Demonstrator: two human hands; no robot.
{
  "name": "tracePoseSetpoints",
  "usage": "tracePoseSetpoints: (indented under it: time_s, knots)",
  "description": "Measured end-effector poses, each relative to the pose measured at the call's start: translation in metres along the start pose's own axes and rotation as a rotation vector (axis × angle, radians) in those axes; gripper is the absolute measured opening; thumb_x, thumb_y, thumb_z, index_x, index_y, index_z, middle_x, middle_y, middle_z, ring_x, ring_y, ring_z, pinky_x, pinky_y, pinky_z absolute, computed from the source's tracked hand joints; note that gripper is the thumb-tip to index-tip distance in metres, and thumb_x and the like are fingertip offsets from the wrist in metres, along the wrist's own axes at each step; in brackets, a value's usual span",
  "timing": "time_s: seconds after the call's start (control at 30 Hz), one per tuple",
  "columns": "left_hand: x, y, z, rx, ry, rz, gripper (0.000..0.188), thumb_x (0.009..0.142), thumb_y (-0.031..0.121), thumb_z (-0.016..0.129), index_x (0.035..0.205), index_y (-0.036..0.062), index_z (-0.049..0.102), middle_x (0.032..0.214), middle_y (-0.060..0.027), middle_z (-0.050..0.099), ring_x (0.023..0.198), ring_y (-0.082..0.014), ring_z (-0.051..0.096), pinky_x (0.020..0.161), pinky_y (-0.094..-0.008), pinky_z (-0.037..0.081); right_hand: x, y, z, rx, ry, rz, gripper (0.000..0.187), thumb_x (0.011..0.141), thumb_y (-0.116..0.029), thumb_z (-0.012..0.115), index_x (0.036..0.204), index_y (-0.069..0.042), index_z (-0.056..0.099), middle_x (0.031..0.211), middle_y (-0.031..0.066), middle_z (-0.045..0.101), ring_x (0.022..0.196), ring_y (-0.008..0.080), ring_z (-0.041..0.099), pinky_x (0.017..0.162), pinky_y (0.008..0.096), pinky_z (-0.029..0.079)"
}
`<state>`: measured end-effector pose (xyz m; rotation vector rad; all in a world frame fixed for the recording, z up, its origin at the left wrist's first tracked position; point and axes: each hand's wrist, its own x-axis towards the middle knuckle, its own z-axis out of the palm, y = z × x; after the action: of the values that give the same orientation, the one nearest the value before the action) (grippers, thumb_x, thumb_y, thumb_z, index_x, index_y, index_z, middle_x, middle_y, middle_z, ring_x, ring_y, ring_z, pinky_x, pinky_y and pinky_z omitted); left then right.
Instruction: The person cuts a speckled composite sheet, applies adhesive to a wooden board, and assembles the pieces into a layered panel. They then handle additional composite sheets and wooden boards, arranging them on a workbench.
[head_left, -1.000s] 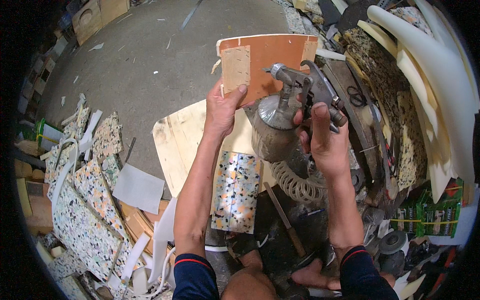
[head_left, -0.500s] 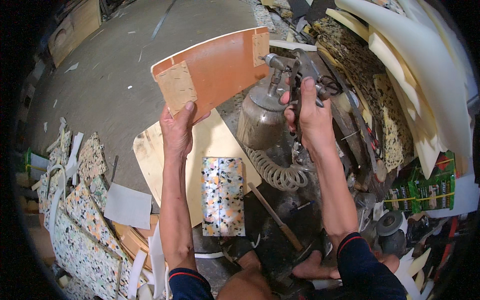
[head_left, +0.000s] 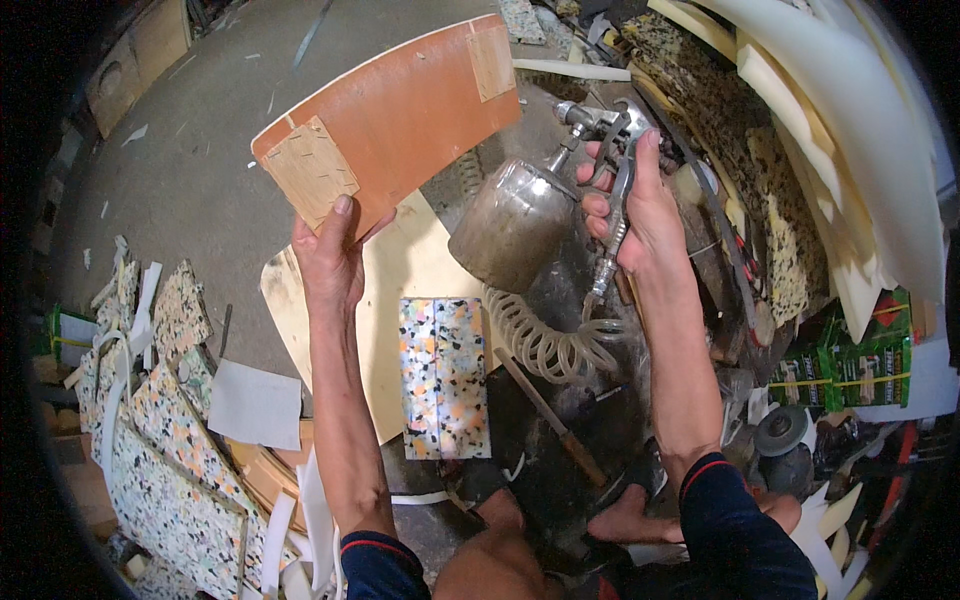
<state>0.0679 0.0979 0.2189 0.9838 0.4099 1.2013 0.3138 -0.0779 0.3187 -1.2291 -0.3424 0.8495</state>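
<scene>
Up in front, just past the left hand (head_left: 328,265), a curved brown board (head_left: 405,125), long and slanted, from low on the left to high on the right. At its low left corner, the left hand, gripping the board, with the thumb on a light wood patch (head_left: 312,165) and the fingers mostly tucked out of sight behind. At the far end, high on the right, a second wood patch (head_left: 492,65), well apart from the left hand. To the right of the board, the right hand (head_left: 652,215), gripping a metal spray gun (head_left: 540,190) by its handle. Nose of the gun to the left, near the board's right end, but not touching. Cup of the gun tipped, low between the two hands. Can't tell if squeezing the trigger or not. Under the cup, loops of hose (head_left: 540,335). Closer to the body, a speckled foam piece (head_left: 443,380), long way up and down, touched by neither hand.
</scene>
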Motion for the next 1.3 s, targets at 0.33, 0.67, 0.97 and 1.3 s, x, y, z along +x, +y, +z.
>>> tracePoseSetpoints:
  time_s: [0.33, 0.67, 0.97, 1.3]
  knots:
    - [-0.001, 0.006, 0.004, -0.040, -0.009, 0.029, 0.048, 0.094, 0.014, 0.069, 0.134, 0.0000, 0.046, 0.125, -0.0167, 0.061, 0.105, -0.0282, 0.068, 0.086, -0.0556, 0.063, -0.009, 0.022, -0.010, -0.181, 0.085, -0.072, 0.061, 0.099, -0.063, 0.051, 0.113, -0.004, 0.058, 0.083, 0.0077, 0.063, 0.047, 0.0102, 0.047, 0.039, 0.0267, 0.038]
    - [-0.005, -0.008, 0.015, -0.092, 0.055, 0.067, 0.044, 0.095, 0.013, 0.070, 0.134, 0.0032, 0.051, 0.128, -0.0108, 0.063, 0.117, -0.0182, 0.062, 0.105, -0.0356, 0.050, -0.024, 0.041, -0.017, -0.656, -0.058, -0.230, 0.063, 0.098, -0.064, 0.053, 0.109, -0.003, 0.065, 0.076, 0.0012, 0.060, 0.052, 0.0074, 0.050, 0.042, 0.0231, 0.036]
    - [-0.007, -0.014, 0.032, -0.124, 0.087, 0.069, 0.039, 0.098, 0.016, 0.068, 0.132, 0.0030, 0.054, 0.130, -0.0096, 0.063, 0.119, -0.0157, 0.059, 0.106, -0.0338, 0.046, -0.055, 0.039, -0.015, -0.553, -0.312, -0.150, 0.076, 0.093, -0.070, 0.052, 0.123, -0.002, 0.065, 0.082, 0.0044, 0.065, 0.054, 0.0074, 0.051, 0.043, 0.0226, 0.035]
    - [-0.019, -0.025, 0.027, -0.085, 0.110, 0.022, 0.038, 0.099, 0.018, 0.068, 0.131, 0.0014, 0.055, 0.119, -0.0043, 0.064, 0.104, -0.0104, 0.058, 0.096, -0.0294, 0.048, -0.033, 0.038, 0.000, -0.525, 0.018, -0.318, 0.052, 0.103, -0.053, 0.053, 0.114, -0.003, 0.062, 0.083, 0.0040, 0.065, 0.050, 0.0069, 0.048, 0.040, 0.0229, 0.035]
